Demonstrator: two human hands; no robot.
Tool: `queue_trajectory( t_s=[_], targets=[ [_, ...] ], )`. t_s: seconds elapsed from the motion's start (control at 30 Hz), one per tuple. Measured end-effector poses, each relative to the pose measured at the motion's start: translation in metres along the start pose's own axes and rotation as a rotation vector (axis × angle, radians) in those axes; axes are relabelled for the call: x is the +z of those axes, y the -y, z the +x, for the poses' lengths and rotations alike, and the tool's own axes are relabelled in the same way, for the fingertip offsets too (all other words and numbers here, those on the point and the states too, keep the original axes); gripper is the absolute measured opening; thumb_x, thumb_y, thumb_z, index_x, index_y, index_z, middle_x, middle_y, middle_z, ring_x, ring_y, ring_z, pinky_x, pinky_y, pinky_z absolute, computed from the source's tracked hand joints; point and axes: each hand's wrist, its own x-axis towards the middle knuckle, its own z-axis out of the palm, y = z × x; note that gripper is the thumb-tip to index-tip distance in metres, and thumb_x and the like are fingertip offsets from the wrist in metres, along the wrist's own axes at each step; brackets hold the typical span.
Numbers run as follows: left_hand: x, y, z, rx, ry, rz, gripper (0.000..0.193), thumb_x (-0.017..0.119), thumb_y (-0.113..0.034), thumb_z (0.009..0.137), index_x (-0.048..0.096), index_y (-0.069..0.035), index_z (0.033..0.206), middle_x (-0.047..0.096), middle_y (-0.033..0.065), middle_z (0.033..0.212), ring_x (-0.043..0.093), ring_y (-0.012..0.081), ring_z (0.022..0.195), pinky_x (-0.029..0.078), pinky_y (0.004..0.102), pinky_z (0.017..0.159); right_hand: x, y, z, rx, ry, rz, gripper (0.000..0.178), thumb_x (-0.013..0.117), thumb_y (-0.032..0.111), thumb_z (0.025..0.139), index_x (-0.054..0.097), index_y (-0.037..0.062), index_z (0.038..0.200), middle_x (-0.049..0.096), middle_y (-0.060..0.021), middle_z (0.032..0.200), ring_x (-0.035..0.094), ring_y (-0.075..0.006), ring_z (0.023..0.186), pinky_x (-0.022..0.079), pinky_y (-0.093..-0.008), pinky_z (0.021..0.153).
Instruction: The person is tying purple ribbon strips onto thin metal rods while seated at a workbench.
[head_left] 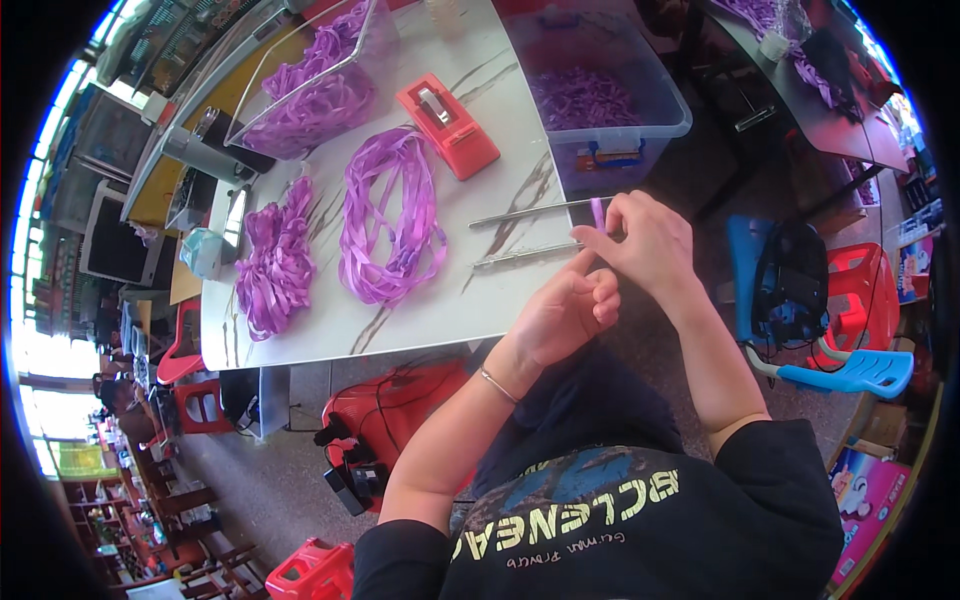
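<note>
Two thin metal rods [530, 212] lie side by side over the table's right edge, reaching toward my hands. A short piece of purple ribbon [598, 212] shows around the rods' right ends. My right hand [650, 240] pinches at this ribbon, thumb and fingers bent together. Just below, my left hand [568, 312] has its fingers curled, with the index fingertip up near the right thumb and the nearer rod; whatever its fingertips hold is hidden. On the table, a large loose coil of purple ribbon [425, 215] lies left of the rods.
A folded purple ribbon bundle [275, 265] lies farther left on the white marbled table [440, 325]. Behind stand a red tape dispenser [465, 145] and a clear bin of ribbon [345, 65]. A clear tub [625, 150] stands beyond the table's right edge. Red stools and a blue chair surround me.
</note>
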Motion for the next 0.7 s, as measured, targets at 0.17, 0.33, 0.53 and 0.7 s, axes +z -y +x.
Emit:
queue_trajectory(
  t_s=[0.17,0.33,0.53,0.7],
  targets=[
    [0.003,0.001,0.001,0.005,0.015,0.021,0.044,0.042,-0.01,0.082,0.033,-0.013,0.125,0.039,0.0007,0.071,0.039,0.012,0.064,0.035,0.0249,0.064,-0.001,0.003,0.004,-0.035,0.05,-0.188,0.036,0.064,0.043,0.073,0.058,0.0079,0.066,0.057,-0.0042,0.067,0.059,-0.0209,0.063,0.045,-0.0322,0.055],
    [0.001,0.002,0.001,0.001,-0.028,0.01,0.04,0.042,-0.01,0.082,0.033,-0.013,0.121,0.038,0.0009,0.072,0.039,0.0123,0.065,0.035,0.0254,0.064,0.005,-0.004,0.013,-0.102,0.052,-0.136,0.021,0.059,0.027,0.077,0.06,0.0068,0.073,0.06,-0.0077,0.073,0.059,-0.0252,0.07,0.044,-0.0348,0.059],
    [0.0,0.001,-0.001,0.005,-0.036,0.003,0.039,0.042,-0.009,0.082,0.032,-0.013,0.119,0.039,0.0014,0.072,0.039,0.0126,0.065,0.035,0.0258,0.064,-0.008,-0.017,0.025,0.086,0.339,0.126,0.021,0.058,0.028,0.078,0.063,0.0075,0.077,0.062,-0.007,0.071,0.059,-0.0226,0.067,0.044,-0.0337,0.059],
    [0.001,0.0,0.001,-0.008,-0.037,0.01,0.044,0.042,-0.009,0.081,0.03,-0.013,0.123,0.039,0.0018,0.073,0.04,0.0129,0.066,0.036,0.026,0.065,0.01,-0.045,0.02,0.169,0.319,0.414,0.021,0.062,0.026,0.078,0.062,0.0059,0.075,0.056,-0.0031,0.065,0.051,-0.0127,0.06,0.04,-0.0275,0.057]
  ],
)
